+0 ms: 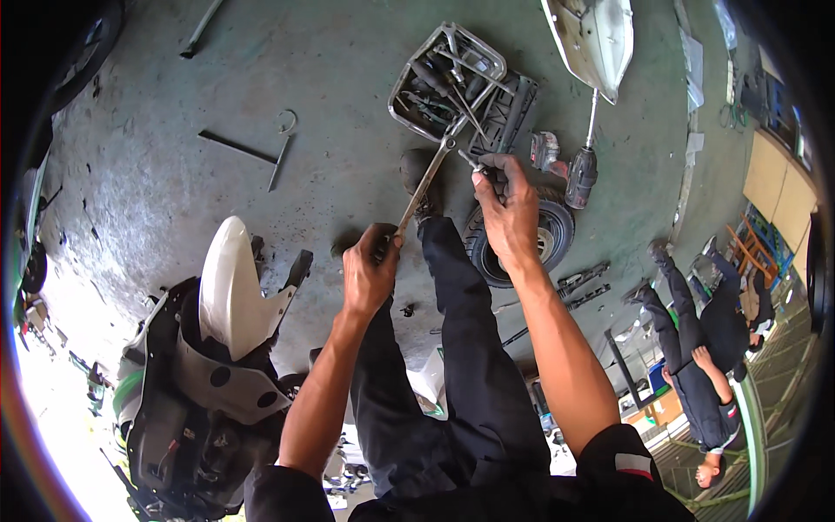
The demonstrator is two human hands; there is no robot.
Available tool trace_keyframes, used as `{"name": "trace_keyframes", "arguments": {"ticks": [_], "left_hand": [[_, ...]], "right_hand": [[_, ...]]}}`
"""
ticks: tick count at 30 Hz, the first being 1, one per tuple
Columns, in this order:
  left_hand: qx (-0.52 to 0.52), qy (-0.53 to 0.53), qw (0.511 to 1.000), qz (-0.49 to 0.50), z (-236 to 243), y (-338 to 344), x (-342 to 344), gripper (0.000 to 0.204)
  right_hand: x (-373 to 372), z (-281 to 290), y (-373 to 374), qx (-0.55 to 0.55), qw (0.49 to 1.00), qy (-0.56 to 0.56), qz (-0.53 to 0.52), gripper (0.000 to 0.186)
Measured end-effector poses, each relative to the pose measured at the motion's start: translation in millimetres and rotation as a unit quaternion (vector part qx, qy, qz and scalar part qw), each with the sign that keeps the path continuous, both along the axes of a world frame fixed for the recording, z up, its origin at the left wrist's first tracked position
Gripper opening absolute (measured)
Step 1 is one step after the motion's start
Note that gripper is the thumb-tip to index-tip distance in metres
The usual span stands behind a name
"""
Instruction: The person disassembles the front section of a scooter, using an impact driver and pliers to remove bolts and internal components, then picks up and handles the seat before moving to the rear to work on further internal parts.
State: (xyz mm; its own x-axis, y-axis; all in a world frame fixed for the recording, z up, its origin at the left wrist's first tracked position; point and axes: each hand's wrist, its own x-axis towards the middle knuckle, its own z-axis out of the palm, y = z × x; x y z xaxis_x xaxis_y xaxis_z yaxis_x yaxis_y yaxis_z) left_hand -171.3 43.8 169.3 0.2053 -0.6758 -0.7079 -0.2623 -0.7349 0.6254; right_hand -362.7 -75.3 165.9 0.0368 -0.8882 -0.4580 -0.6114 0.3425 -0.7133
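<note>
My left hand (370, 268) is closed round the lower end of a long combination wrench (424, 188). The wrench slants up and to the right, its ring end near the metal basket of tools (397, 106). My right hand (509, 202) pinches a small slim metal part (470, 160) that looks like a bolt or a short fitting; its exact kind is too small to make out. The two hands are apart, both above the floor in front of my legs. Screwdrivers and spanners (439, 80) lie heaped in the basket.
Right of the basket are a dark plastic case (504, 117), a cordless impact driver (581, 177) and a small wheel (561, 228). A T-shaped bar (248, 151) lies on the left floor. Motorcycle bodywork (228, 291) stands by my left arm. People (700, 383) are at far right.
</note>
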Motion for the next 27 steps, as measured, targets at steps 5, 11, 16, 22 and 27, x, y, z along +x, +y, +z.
{"name": "trace_keyframes", "arguments": {"ticks": [5, 11, 16, 22, 27], "left_hand": [[-0.045, -0.018, 0.999, 0.024, 27, 9, 11, 0.013], [-0.052, -0.031, 0.997, 0.043, 43, 18, 12, 0.016], [-0.112, -0.064, 0.991, 0.024, 50, 24, 11, 0.015], [-0.120, -0.055, 0.991, 0.022, 63, 27, 11, 0.014], [-0.105, -0.042, 0.993, 0.026, 72, 27, 11, 0.013]], "right_hand": [[23, 13, 1, -0.013, 0.999, -0.017, 0.028, 0.018], [33, 23, -7, -0.051, 0.994, 0.026, 0.091, 0.019], [38, 37, -15, -0.055, 0.993, 0.035, 0.101, 0.021], [41, 49, -20, -0.066, 0.989, 0.034, 0.125, 0.019], [42, 52, -14, -0.050, 0.994, 0.024, 0.096, 0.018]]}}
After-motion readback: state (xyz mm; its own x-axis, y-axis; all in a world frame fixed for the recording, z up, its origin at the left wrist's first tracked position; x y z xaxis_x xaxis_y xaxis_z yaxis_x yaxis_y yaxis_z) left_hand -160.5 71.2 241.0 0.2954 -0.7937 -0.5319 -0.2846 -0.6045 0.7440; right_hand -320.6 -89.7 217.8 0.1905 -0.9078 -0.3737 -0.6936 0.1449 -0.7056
